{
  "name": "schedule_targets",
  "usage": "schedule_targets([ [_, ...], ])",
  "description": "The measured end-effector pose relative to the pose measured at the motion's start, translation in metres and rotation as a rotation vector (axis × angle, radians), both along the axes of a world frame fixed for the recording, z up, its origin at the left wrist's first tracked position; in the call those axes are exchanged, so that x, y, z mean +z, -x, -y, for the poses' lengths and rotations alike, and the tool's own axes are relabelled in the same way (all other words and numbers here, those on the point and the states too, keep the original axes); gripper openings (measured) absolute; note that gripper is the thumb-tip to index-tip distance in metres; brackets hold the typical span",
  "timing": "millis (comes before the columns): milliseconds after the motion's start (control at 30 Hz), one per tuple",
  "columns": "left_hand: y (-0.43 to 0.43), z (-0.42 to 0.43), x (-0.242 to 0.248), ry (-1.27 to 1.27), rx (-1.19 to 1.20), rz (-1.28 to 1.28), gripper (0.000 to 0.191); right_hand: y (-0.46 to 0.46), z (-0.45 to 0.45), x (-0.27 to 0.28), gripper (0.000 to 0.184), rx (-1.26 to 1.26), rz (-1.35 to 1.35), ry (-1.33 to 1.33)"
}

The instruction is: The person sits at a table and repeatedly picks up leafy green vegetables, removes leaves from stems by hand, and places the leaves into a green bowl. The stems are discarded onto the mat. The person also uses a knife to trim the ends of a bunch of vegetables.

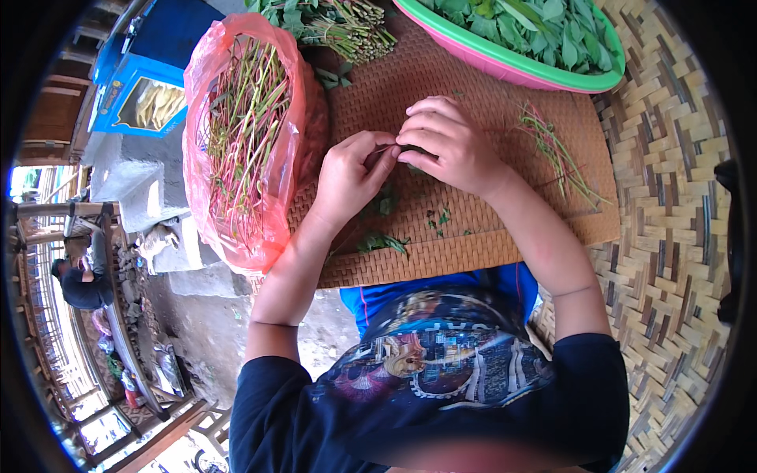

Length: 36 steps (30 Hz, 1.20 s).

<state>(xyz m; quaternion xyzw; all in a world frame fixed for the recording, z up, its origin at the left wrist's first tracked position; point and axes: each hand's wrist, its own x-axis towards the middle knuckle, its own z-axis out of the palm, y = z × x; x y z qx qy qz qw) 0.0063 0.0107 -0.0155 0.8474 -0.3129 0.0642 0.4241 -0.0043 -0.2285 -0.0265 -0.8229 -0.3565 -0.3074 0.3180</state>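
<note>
My left hand (353,172) pinches a thin reddish stem (383,149) between thumb and forefinger, above a woven mat (473,227). Fingertip to fingertip with it, my right hand (443,142) grips the same small piece of greenery, its fingers curled and partly hiding it. Dark green leaf scraps (383,241) lie on the mat below my hands. To the left stands a translucent red plastic bag (298,106), its mouth open and full of long green and reddish stems (245,142). A small heap of bare stems (559,154) rests on the mat beyond my right forearm.
A green oval basin (502,56) at the far right holds loose leaves (562,35). Bundled leafy stems (349,29) lie at the far edge. On the left are a blue box (148,71), concrete steps (136,177), a cat (157,239) and a seated person (86,284). Woven bamboo (668,236) borders the right.
</note>
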Motion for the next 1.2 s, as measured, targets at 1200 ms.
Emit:
schedule_targets([
  [1200, 0.001, 0.001, -0.015, 0.262, -0.069, -0.317, 0.016, 0.001, -0.003, 0.006, 0.026, -0.066, -0.018, 0.110],
])
